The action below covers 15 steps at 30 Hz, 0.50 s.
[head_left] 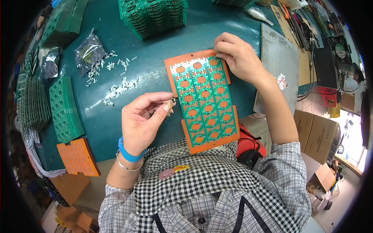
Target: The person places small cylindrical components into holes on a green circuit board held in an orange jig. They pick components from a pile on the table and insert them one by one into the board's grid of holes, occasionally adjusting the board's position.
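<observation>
A green circuit board panel (204, 94) with rows of oval cutouts lies on an orange fixture plate (211, 146) in front of me. My left hand (142, 122) is closed beside the panel's left edge, thumb and fingers pinching a few small pale parts (168, 106). They resemble the small clear-white parts (122, 88) scattered on the table to the left. Over the panel's far right corner, my right hand (241, 58) has its fingers bent together. Its fingertips touch or hover just above that corner; anything between them is hidden.
Stacks of green panels stand at the far middle (153, 15), far left (64, 23) and left (66, 110). An orange plate (79, 157) rests at the left table edge. A plastic bag (89, 52) lies near the loose parts. Right of my right hand is a grey metal plate (272, 58).
</observation>
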{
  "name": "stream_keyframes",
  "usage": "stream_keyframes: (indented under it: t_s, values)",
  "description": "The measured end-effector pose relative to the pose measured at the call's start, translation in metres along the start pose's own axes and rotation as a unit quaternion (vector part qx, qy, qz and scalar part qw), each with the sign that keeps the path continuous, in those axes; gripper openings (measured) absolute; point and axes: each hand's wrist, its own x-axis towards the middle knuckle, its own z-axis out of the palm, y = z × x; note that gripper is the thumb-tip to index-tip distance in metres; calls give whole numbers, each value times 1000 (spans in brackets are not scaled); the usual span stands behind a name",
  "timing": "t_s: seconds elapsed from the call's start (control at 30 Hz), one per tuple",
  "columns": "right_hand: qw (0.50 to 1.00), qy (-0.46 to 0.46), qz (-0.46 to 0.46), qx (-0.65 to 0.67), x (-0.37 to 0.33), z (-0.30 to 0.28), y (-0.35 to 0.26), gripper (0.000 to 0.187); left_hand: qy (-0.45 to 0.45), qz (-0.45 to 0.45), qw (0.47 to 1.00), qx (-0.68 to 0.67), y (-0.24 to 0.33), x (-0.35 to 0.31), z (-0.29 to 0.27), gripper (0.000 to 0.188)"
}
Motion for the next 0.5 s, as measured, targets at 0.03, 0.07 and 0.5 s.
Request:
stream_keyframes:
  t_s: [0.03, 0.07, 0.5]
  values:
    - [1000, 2, -1, 2, 0, 0, 0, 7, -2, 1, 1000, 0, 0, 0, 0, 21]
    - [1000, 5, -7, -1, 0, 0, 1, 7, -3, 2, 1000, 1, 0, 0, 0, 21]
    - [997, -9, -27, -66, 1, -4, -8, 10, 20, 10, 999, 23, -3, 3, 7, 26]
